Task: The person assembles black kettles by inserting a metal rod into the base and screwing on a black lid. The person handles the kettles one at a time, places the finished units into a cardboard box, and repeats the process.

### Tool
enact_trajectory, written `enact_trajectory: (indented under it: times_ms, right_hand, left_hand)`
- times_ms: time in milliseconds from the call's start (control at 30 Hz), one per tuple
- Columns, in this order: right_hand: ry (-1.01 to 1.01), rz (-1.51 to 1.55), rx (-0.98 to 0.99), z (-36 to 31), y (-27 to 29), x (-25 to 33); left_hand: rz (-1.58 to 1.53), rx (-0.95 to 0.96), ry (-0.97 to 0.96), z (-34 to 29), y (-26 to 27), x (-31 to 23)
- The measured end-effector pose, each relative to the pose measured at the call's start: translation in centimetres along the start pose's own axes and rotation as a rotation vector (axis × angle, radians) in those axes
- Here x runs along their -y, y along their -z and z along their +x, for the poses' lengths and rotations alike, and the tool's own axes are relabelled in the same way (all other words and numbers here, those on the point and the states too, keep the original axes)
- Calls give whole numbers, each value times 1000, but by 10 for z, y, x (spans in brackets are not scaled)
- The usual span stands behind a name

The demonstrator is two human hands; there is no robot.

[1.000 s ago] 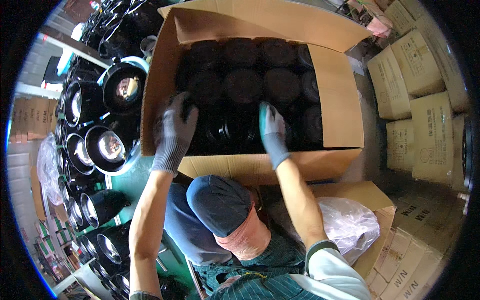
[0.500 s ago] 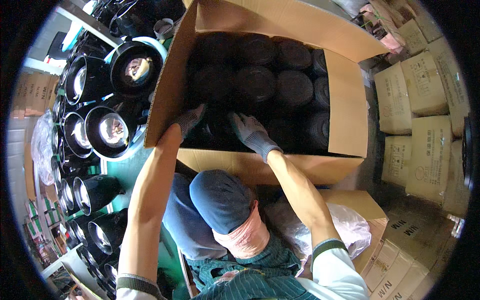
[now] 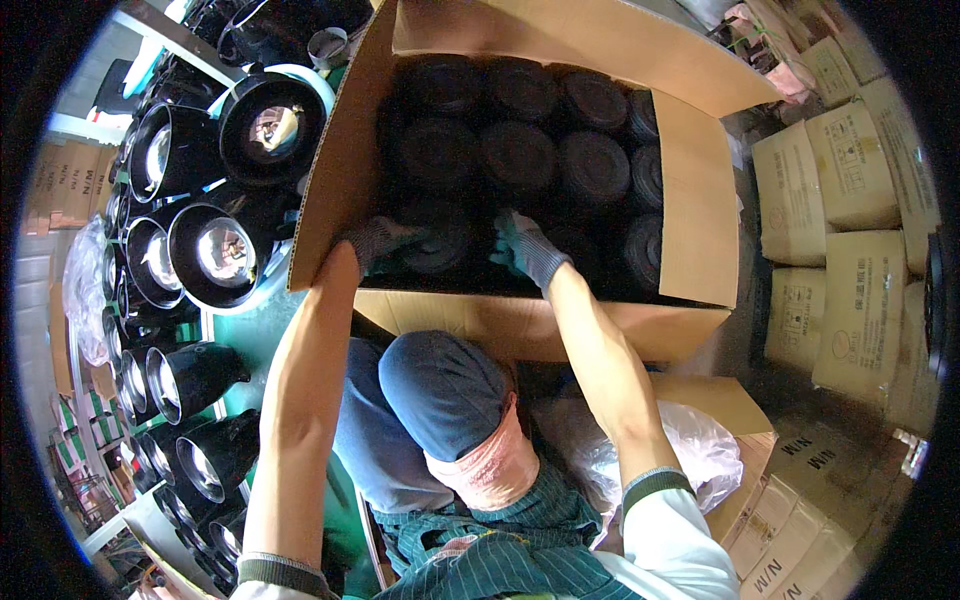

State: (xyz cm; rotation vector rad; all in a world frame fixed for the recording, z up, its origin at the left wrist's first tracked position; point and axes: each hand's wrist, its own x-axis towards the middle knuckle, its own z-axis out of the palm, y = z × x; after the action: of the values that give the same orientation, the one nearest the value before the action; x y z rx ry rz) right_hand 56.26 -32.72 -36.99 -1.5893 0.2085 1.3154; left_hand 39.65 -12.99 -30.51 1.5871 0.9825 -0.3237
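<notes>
Both my hands are in grey work gloves inside a large open cardboard box holding several rows of round, dark, ribbed-topped items. My left hand lies against the left side of a dark round item in the near row, its fingers stretched along the edge and partly lost in shadow. To the right of that item, my right hand reaches down with its fingers apart and slightly bent. It stands a little away from the left item and next to another dark round item. Nothing shows in its grasp.
Left of the box, black flared vessels with shiny insides crowd a green surface. Stacked cardboard cartons line the right. A clear plastic bag lies in an open carton near my right forearm. The box's left flap stands up.
My right hand has shifted right, away from the near-row item at my left hand. My left hand has moved slightly down and stays beside that item, whose round top now shows more clearly.
</notes>
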Motion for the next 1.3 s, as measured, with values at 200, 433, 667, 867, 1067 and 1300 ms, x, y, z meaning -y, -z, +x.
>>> enact_trajectory:
  times_ms: [200, 433, 667, 867, 1067, 1300]
  right_hand:
    - [133, -512, 29, 61, -39, 24]
    - [341, -1124, 229, 87, -22, -18]
    - [242, -1212, 147, 14, -34, 9]
    - [131, -1019, 37, 64, -61, 35]
    - [207, -1262, -92, 109, -58, 19]
    - [229, -1391, -152, 131, -45, 30]
  left_hand:
    - [106, -101, -91, 12, -7, 3]
    - [167, -224, -125, 22, 3, 64]
    - [184, -185, 26, 23, -12, 70]
    - [291, -223, -110, 32, 1, 88]
    - [-343, -119, 10, 3, -31, 47]
    - [-625, 131, 124, 1, -38, 58]
